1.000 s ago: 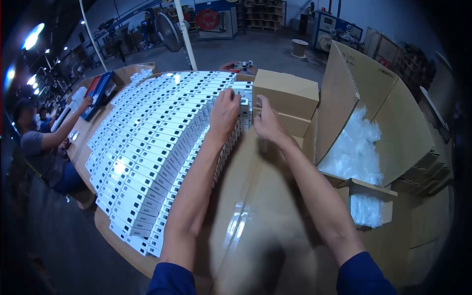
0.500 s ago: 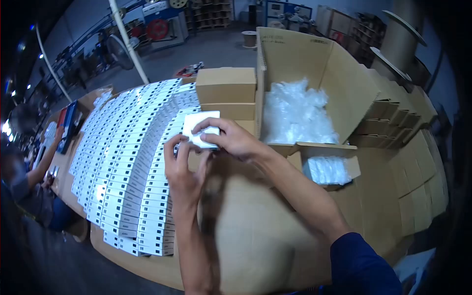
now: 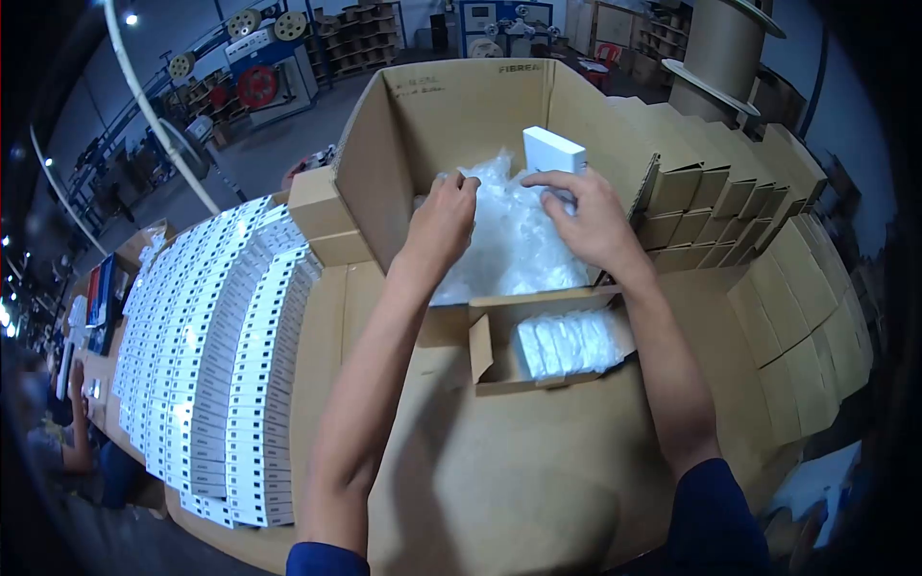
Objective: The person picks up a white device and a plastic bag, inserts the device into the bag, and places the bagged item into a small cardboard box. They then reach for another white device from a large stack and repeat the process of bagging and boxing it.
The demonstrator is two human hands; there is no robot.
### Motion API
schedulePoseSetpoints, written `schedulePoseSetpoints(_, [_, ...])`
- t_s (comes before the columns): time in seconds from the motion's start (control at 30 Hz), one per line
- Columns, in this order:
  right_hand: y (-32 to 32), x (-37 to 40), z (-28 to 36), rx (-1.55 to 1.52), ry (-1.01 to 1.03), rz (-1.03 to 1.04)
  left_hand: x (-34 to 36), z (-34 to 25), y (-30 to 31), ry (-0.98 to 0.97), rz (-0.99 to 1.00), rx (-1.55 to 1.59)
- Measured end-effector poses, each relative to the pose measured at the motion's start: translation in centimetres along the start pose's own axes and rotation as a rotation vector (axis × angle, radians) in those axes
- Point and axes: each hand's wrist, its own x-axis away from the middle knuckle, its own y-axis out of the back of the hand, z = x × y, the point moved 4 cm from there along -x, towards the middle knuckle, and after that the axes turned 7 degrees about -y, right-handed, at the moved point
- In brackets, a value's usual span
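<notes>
My right hand (image 3: 588,219) holds a small white box (image 3: 553,151) by its lower end, upright, over the inside of a large open cardboard carton (image 3: 451,106). My left hand (image 3: 444,217) reaches into the same carton, and its fingertips pinch a clear plastic bag (image 3: 480,176) at the top of the pile of plastic bags (image 3: 519,252) that fills the carton's bottom. The two hands are about a hand's width apart.
Long rows of white labelled boxes (image 3: 216,355) cover the left of the cardboard-topped table. Two brown boxes (image 3: 319,204) stand by the carton's left wall. A small open carton (image 3: 567,344) holds plastic-wrapped items. Folded flat cartons (image 3: 740,187) are stacked at the right. A person sits at the far left.
Both hands lifted a white box from the rows and swung right into the large carton. The view turned right with them, and the left hand has moved onto the plastic bags.
</notes>
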Motion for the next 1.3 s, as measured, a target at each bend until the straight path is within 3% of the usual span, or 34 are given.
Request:
schedulePoseSetpoints(0.07, [-1.3,-1.2,-1.4,-0.049,-0.029,0.019,-1.4,3.0,-5.0,-0.005,0.150,-0.077])
schedulePoseSetpoints(0.17, [-3.3,-3.3,-3.0,-0.087,0.015,0.084,-3.1,5.0,-7.2,0.114,0.511,-0.031])
schedulePoseSetpoints(0.27, [-4.6,-4.5,-4.1,-0.049,0.024,0.003,-4.6,4.5,-3.8,0.236,0.330,0.190])
schedulePoseSetpoints(0.3, [-5.1,-4.9,-4.6,-0.039,0.022,-0.028,-4.8,4.2,-2.7,0.167,0.198,0.286])
schedulePoseSetpoints(0.4, [-5.2,-5.6,-4.5,-0.022,-0.102,0.005,-5.6,2.2,0.9,0.325,0.275,0.388])
schedulePoseSetpoints(0.43, [-5.3,-5.8,-4.7,-0.081,-0.021,-0.051,-5.0,2.4,0.9,0.353,0.225,0.605])
schedulePoseSetpoints(0.5, [-4.4,-5.0,-4.5,-0.269,-0.079,0.087,-4.0,1.5,2.3,0.434,0.112,0.821])
schedulePoseSetpoints(0.6, [-2.1,-1.9,-2.1,-0.509,-0.171,0.234,-1.9,-1.2,5.1,0.474,-0.050,1.028])
schedulePoseSetpoints(0.73, [0.2,3.8,0.3,-0.723,-0.200,0.294,2.0,-4.6,8.5,0.572,-0.438,1.314])
schedulePoseSetpoints(0.87, [2.1,11.1,3.3,-0.912,-0.243,0.153,7.0,-10.0,11.3,0.590,-0.546,1.358])
schedulePoseSetpoints(0.9, [1.8,12.8,2.9,-0.911,-0.262,0.097,8.6,-11.1,11.8,0.584,-0.500,1.229])
schedulePoseSetpoints(1.0, [2.2,18.1,3.9,-0.777,-0.202,-0.010,12.6,-15.3,12.9,0.632,-0.313,1.269])
schedulePoseSetpoints(1.13, [2.3,24.4,5.3,-0.974,-0.296,0.234,16.8,-20.0,14.4,0.655,0.094,1.172])
schedulePoseSetpoints(1.17, [2.5,25.8,5.6,-0.894,-0.290,0.297,17.7,-20.8,14.5,0.696,0.162,1.119])
schedulePoseSetpoints(1.27, [2.3,29.3,6.3,-0.931,-0.270,0.245,20.8,-23.4,14.2,0.700,0.129,1.163])
schedulePoseSetpoints(1.3, [1.7,30.7,6.5,-1.044,-0.391,0.252,21.9,-24.4,14.0,0.726,0.064,1.219])
